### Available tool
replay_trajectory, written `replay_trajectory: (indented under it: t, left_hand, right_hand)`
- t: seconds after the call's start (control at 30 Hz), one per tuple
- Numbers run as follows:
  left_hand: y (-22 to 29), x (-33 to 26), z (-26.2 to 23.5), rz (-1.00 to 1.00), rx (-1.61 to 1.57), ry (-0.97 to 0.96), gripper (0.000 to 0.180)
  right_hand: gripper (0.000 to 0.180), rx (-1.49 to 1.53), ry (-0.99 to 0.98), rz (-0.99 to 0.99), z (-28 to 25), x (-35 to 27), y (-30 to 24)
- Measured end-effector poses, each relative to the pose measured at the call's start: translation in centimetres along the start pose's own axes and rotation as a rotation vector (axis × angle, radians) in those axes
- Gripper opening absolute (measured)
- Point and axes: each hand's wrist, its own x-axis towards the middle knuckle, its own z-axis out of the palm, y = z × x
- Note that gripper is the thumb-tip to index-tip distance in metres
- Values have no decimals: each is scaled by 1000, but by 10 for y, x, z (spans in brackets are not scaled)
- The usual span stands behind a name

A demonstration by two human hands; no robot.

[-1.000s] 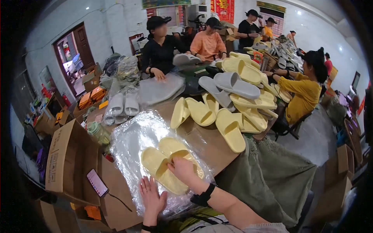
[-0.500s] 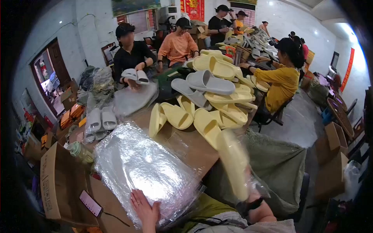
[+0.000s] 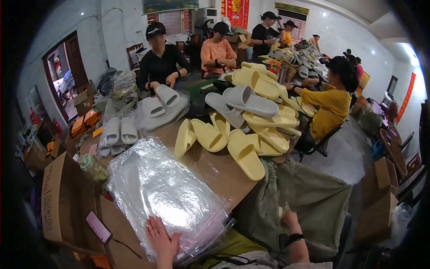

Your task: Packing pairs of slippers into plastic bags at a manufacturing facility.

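My left hand lies flat, fingers stretched, on a stack of clear plastic bags at the table's near edge. My right hand, with a black band at the wrist, reaches down at a green woven sack on the right. A small pale yellow bit shows beside its fingers, which are too hidden to read. Beyond the bags, yellow slippers are heaped on the table, with two grey slippers on top.
A phone lies on cardboard beside an open carton at left. Bagged light slippers and a greenish bottle stand behind it. Across the table a person in black handles light slippers; a person in yellow sits at right.
My right hand has gone down to the green sack; the bagged yellow slipper it held up has dropped almost out of sight. My left hand stays on the bags. The person in black has lowered the light slippers.
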Motion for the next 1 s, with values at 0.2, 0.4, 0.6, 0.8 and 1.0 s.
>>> replay_trajectory:
  t: [0.2,0.4,0.6,0.8,1.0]
  left_hand:
    - [10,10,11,13,-45,-25,97]
    - [13,12,15,32,-71,3,97]
    - [9,12,15,20,-59,17,96]
    - [11,13,10,29,-79,18,96]
    - [15,11,15,37,-94,27,96]
  right_hand:
    - [21,66,-95,-951,54,-40,-125]
    - [43,-430,140,-1296,140,-79,-205]
    - [52,-411,-319,-1584,229,-151,-234]
    - [50,-515,-507,-1653,323,-226,-229]
    - [38,-837,-103,-1945,372,-202,-240]
